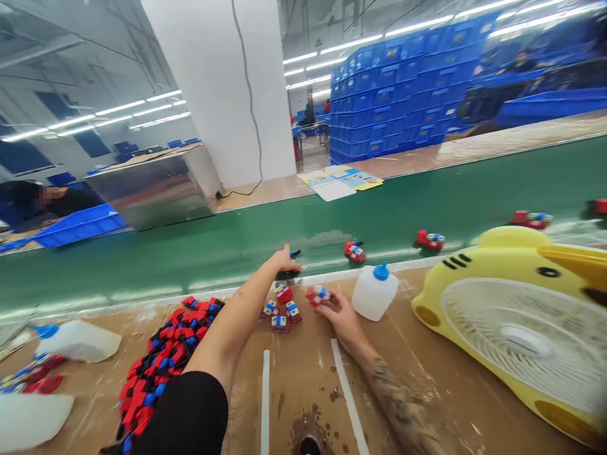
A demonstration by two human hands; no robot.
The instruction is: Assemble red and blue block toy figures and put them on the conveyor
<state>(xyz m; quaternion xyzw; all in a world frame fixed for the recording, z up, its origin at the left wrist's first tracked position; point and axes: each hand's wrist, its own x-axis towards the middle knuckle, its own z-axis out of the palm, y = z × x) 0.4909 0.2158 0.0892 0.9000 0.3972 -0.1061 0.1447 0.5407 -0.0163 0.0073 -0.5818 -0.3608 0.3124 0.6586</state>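
Observation:
My left hand (285, 259) reaches forward to the near edge of the green conveyor belt (190, 253), fingers closed on a small toy car (294, 254) with blue showing. My right hand (337, 313) rests on the brown worktable (427, 379) and grips a small red, white and blue toy car (318, 294). Between my hands lie three more toy cars (282, 309). A white bottle with a blue cap (374, 291) stands just right of my right hand. A heap of red, blue and black parts (164, 354) lies left of my left arm.
Toy cars (355, 251) (430, 239) (531, 219) ride spaced along the belt to the right. A yellow desk fan (521, 328) lies at right. A tipped white bottle (76, 340) lies at left. A metal box (152, 186), blue crates (403, 88) and another person (28, 202) are beyond the belt.

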